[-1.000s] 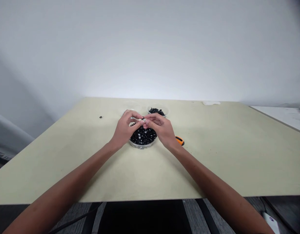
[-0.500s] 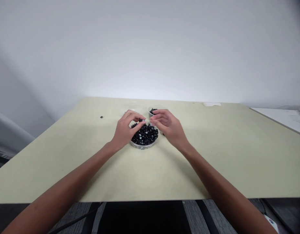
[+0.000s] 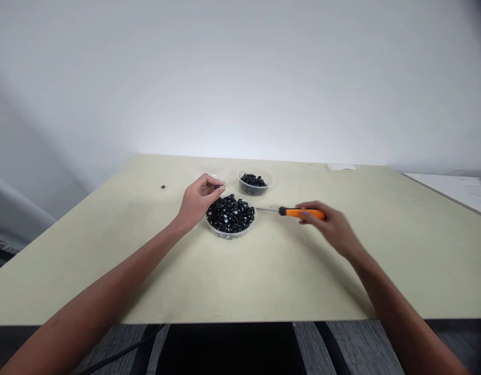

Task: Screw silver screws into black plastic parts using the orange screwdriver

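My left hand [image 3: 199, 200] pinches a small black part [image 3: 218, 186] with a shiny end, above the left rim of a clear round tub [image 3: 229, 235]. Many small black pieces [image 3: 230, 213] with silvery faces fill that tub. Off to the right, my right hand [image 3: 330, 224] is closed on the orange and black handle of a screwdriver [image 3: 298, 212]. Its thin metal shaft points left, with the tip near the tub's right rim. Whether the tip touches the tub I cannot tell.
Behind the full tub stands a second clear tub [image 3: 255, 190] holding black pieces. A clear lid-like piece [image 3: 212, 172] lies at the back. One small black bit [image 3: 163, 186] is on the table at left, and a white flat object [image 3: 341, 167] lies by the wall.
My right hand has moved right, away from my left hand, and has taken hold of the screwdriver. My left hand has shifted slightly left, still pinching the small part.
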`<state>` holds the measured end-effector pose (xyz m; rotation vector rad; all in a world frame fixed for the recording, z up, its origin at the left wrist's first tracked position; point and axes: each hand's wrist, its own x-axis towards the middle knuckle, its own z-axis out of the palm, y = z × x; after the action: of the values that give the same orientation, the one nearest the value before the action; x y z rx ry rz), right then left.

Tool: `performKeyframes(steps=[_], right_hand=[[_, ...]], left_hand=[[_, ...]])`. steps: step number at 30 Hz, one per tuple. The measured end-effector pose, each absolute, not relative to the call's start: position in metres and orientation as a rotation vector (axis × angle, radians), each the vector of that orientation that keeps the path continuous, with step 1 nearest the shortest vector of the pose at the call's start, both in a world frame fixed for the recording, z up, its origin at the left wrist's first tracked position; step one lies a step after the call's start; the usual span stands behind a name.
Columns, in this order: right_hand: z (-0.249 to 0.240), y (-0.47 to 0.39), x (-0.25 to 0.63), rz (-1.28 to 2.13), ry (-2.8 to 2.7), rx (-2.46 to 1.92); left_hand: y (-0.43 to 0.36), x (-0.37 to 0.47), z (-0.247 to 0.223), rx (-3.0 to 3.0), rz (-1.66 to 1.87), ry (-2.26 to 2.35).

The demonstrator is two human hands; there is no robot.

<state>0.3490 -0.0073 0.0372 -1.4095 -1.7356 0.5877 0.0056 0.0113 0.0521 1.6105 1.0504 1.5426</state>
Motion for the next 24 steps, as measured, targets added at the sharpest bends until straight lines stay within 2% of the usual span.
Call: performKeyframes(steps=[3, 7, 12, 24], right_hand=[[0.065, 0.001, 0.353, 0.732, -1.355, -1.083], [0.088, 0.022, 0.324, 0.954, -1.319, -0.927], [0.073, 0.038, 0.290, 1.200, -1.387, -0.855], [0.058, 0.035, 0.297, 1.251, -1.352, -0.850]], left_hand=[[0.015, 0.003, 0.052, 1.549, 1.535, 0.992], [0.016, 0.003, 0.052, 1.454, 1.540, 0.918], [0.015, 0.007, 0.053, 1.366, 1.565, 0.835], [0.014, 0.009, 0.054, 1.361, 1.528, 0.832]])
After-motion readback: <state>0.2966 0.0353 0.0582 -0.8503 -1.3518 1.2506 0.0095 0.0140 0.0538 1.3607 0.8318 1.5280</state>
